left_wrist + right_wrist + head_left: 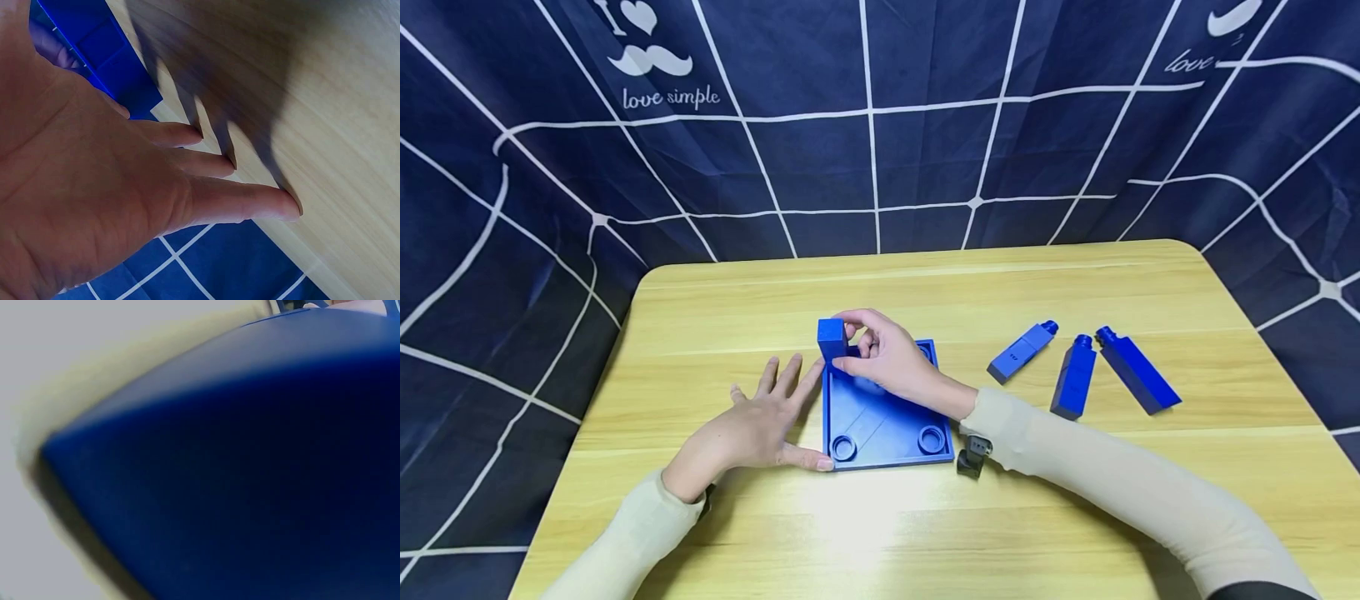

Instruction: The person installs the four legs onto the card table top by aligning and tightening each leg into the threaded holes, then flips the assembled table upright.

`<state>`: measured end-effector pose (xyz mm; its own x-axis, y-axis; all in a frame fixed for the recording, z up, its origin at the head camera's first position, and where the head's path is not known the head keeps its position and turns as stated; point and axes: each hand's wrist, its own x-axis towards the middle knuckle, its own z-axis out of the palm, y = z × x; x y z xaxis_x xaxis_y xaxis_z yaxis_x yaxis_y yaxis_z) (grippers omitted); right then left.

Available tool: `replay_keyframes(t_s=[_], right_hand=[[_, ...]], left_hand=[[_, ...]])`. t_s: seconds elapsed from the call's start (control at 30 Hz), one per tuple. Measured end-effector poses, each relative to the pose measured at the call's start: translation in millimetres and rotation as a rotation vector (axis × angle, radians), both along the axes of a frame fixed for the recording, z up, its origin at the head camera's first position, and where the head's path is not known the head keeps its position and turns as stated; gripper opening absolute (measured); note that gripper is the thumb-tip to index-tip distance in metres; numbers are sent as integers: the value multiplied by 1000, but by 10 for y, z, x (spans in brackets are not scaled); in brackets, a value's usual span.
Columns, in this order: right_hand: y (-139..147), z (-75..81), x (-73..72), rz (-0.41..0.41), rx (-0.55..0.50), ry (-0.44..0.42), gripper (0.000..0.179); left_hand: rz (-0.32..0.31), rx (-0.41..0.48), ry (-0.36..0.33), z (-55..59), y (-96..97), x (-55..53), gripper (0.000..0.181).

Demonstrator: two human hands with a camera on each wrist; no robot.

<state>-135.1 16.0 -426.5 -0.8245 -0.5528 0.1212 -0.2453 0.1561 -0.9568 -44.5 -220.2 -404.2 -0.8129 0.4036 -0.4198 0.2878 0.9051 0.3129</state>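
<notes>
On the table (880, 529), right hand (891, 357) and pinched block (831, 337) partly hide a tray (883, 421).

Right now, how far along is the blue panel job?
Done: blue panel lies flat, sockets up; no finished joint shows.
In hand: the right hand holds one post upright at the far-left corner, seating unclear; the left hand is spread along the panel's left edge.
Remaining: three loose posts lie to the right; both near sockets are empty. Far-right corner is mostly hidden.
</notes>
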Motion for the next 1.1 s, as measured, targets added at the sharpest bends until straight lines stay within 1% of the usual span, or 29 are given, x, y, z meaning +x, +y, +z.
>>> replay_keyframes(t_s=[0.17,0.4,0.63,0.8,1.03,1.1], right_hand=[[-9,2,10,-13,30,27,61],[-4,9,42,-64,69,68,58],[-8,28,63,-92,71,68,56],[-13,22,75,-100,64,32,50],[0,58,116,-103,22,-99,43],[6,67,123,-102,16,-118,42]], left_hand=[[-1,-2,0,12,6,1,140],[-2,-1,2,15,8,3,140],[-1,4,3,10,9,-5,141],[4,5,5,25,18,-27,144],[6,18,-6,50,33,-51,145],[8,15,-9,57,36,-53,145]])
